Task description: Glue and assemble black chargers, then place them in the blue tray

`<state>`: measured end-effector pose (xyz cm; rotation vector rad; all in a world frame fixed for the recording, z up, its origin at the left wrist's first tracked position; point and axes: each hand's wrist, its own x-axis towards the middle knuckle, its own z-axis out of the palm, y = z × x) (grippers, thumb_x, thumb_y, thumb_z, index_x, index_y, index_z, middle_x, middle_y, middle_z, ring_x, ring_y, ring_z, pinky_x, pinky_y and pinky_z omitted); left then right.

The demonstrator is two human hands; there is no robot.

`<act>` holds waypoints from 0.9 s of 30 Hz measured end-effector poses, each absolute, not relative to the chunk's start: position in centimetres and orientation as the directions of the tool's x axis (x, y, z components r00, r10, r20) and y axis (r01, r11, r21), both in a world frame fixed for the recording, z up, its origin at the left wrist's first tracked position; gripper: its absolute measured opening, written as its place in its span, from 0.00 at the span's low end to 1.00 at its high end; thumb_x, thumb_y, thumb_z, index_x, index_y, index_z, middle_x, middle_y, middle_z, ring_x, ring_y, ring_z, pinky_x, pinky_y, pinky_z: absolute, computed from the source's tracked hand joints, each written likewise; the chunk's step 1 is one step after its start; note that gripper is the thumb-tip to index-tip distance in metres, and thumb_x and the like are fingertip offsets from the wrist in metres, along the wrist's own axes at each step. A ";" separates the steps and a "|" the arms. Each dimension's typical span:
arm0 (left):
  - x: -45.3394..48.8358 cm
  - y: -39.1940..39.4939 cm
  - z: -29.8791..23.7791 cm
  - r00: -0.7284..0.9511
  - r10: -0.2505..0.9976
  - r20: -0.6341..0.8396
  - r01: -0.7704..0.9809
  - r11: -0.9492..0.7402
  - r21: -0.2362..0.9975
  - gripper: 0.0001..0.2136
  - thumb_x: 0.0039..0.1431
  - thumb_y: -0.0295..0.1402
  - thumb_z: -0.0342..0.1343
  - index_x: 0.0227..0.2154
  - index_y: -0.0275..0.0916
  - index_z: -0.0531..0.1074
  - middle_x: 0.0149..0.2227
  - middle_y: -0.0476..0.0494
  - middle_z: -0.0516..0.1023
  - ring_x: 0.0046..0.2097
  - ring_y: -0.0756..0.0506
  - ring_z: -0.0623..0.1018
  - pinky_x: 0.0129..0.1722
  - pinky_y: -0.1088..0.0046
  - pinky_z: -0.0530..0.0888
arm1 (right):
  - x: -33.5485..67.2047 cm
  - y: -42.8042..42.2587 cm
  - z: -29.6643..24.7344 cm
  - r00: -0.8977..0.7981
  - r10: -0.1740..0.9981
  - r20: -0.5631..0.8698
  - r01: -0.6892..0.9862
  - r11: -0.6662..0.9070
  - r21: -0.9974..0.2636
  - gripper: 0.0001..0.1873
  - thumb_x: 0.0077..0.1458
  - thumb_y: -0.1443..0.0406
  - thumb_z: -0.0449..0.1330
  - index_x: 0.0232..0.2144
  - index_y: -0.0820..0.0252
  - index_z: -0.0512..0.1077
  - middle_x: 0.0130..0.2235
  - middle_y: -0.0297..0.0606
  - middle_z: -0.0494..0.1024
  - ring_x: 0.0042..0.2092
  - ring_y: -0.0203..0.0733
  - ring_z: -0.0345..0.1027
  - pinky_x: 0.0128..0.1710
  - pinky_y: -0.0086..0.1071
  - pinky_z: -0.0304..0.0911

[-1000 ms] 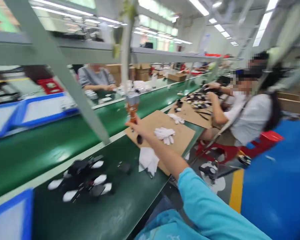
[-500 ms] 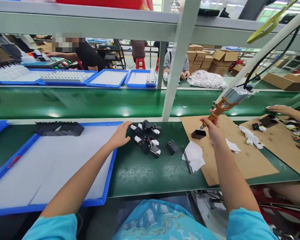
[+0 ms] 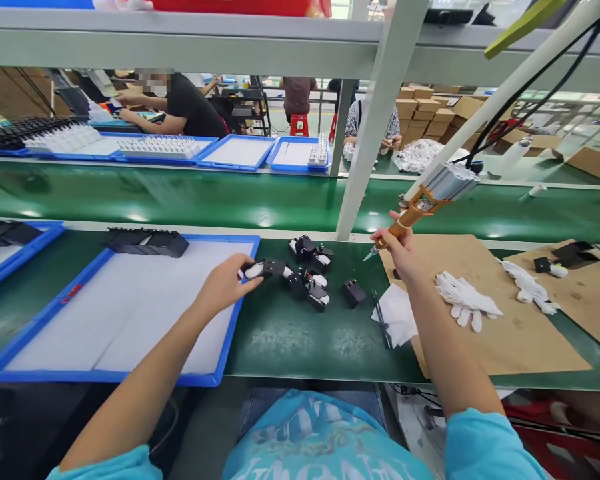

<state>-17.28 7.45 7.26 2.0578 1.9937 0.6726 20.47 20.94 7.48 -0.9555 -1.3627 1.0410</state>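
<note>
My left hand [image 3: 225, 287] pinches a black-and-white plug part [image 3: 265, 269] at the right edge of a blue-rimmed white tray [image 3: 230, 347]. Just right of it, several more black-and-white parts [image 3: 310, 270] lie in a heap on the green bench, with a small black cube [image 3: 353, 293] beside them. My right hand [image 3: 403, 250] grips a hanging orange-and-grey power screwdriver [image 3: 420, 203], its tip pointing down-left above the bench. A white cloth [image 3: 397, 313] and a thin dark tool [image 3: 381, 310] lie below that hand.
A brown cardboard sheet [image 3: 505, 333] carries white gloves [image 3: 465, 303]. A row of black parts [image 3: 147, 241] sits at the tray's far edge. A grey post [image 3: 367, 147] rises behind the heap. Beyond the green conveyor [image 3: 180, 197] stand blue trays and seated people.
The view swung from the right side of the line back to the bench. My left hand reached the heap and picked one part out. My right hand with the screwdriver moved slightly left.
</note>
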 end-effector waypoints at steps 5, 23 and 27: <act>-12.0 -1.7 5.2 -0.015 0.993 0.114 0.788 -0.058 0.612 0.10 0.54 0.40 0.59 0.37 0.44 0.67 0.35 0.49 0.74 0.33 0.46 0.74 0.33 0.68 0.72 | 21.9 18.3 7.3 -0.035 0.960 0.278 -0.001 0.278 -0.961 0.29 0.52 0.55 0.61 0.56 0.46 0.61 0.31 0.28 0.76 0.36 0.40 0.74 0.40 0.38 0.70; -8.2 -1.0 3.1 0.429 0.894 -0.127 0.468 -0.099 0.878 0.29 0.52 0.36 0.63 0.58 0.51 0.63 0.58 0.41 0.59 0.59 0.37 0.65 0.58 0.57 0.66 | 22.1 5.1 8.0 -0.039 0.940 0.340 -0.283 0.316 -0.905 0.17 0.54 0.56 0.61 0.46 0.52 0.70 0.24 0.30 0.70 0.23 0.35 0.60 0.26 0.33 0.59; -7.9 -1.3 3.2 0.424 0.903 -0.063 0.483 -0.167 0.860 0.32 0.52 0.33 0.62 0.60 0.51 0.60 0.57 0.41 0.61 0.58 0.39 0.66 0.58 0.58 0.66 | 20.2 3.8 8.2 -0.068 0.932 0.355 -0.356 0.310 -0.882 0.22 0.54 0.54 0.61 0.51 0.50 0.68 0.24 0.29 0.70 0.21 0.35 0.59 0.23 0.32 0.58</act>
